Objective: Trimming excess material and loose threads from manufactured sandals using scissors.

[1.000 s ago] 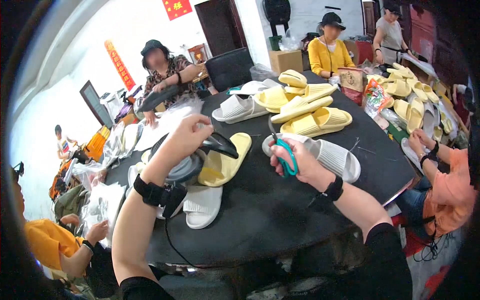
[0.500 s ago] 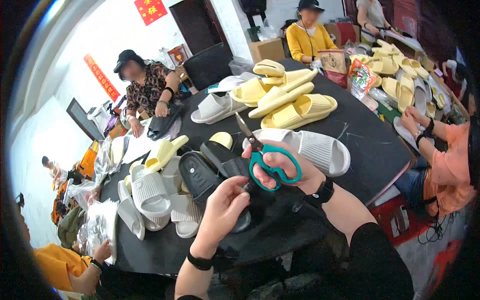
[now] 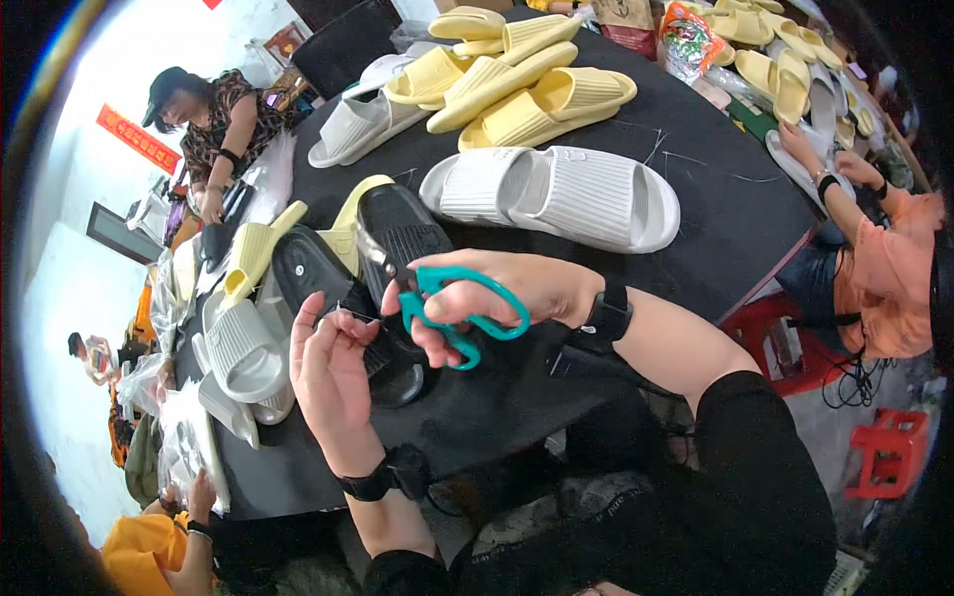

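Note:
My right hand (image 3: 542, 283) grips a pair of scissors (image 3: 520, 310) by their teal handles, the metal blades pointing away to the upper left. Close by, my left hand (image 3: 333, 382) is raised with thumb and forefinger pinched; something thin and pale seems to show at the fingertips, too fine to make out. Two black slide slippers lie under and just beyond my hands: the left one (image 3: 300, 263) is partly covered by my left fingers, the right one (image 3: 397, 209) by the scissors. A yellow slipper (image 3: 370, 189) shows behind them.
A white pair of slippers (image 3: 606, 199) lies beyond my right hand, with stacked yellow slippers (image 3: 556, 107) behind. Grey slippers (image 3: 243, 353) and plastic bags (image 3: 189, 437) are at left. Co-workers sit around the black table (image 3: 735, 219); red stools (image 3: 884, 452) stand at right.
The view has shifted, so the table's things appear higher and further left. My left hand has moved left, its outer fingers more raised. The scissors stay in my right hand.

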Demonstrator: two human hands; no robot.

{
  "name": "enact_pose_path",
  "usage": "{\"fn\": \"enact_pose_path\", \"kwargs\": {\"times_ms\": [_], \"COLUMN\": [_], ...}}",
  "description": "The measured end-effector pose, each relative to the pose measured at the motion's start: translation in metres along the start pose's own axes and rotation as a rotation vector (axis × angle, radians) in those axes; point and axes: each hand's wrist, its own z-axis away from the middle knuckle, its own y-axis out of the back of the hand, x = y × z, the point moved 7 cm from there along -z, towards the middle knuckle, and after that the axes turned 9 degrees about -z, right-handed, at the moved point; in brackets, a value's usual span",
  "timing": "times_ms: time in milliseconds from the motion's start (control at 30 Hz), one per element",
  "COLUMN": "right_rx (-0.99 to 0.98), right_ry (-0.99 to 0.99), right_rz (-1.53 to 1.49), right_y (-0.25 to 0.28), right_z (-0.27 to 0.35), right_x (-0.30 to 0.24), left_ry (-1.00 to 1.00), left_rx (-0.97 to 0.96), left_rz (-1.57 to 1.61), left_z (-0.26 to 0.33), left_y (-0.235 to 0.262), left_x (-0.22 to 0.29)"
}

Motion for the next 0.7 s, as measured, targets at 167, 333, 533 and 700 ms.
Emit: {"fn": "enact_pose_path", "kwargs": {"times_ms": [167, 333, 533, 700], "right_rx": [-0.057, -0.074, -0.047, 0.021], "right_ry": [-0.091, -0.263, -0.327, -0.366], "right_rz": [0.009, -0.058, -0.053, -0.012], "right_y": [-0.007, -0.012, -0.012, -0.013], "right_z": [0.001, 0.004, 0.006, 0.004], "right_x": [0.021, 0.039, 0.045, 0.047], "left_ry": [-0.078, -0.12, -0.187, -0.267], "left_rx": [-0.009, 0.043, 0.079, 0.166], "left_rz": [-0.075, -0.154, -0.263, -0.389], "left_z": [0.006, 0.011, 0.01, 0.015], "left_y": [-0.003, 0.004, 0.006, 0.008], "left_x": [0.003, 0.006, 0.008, 0.015]}}
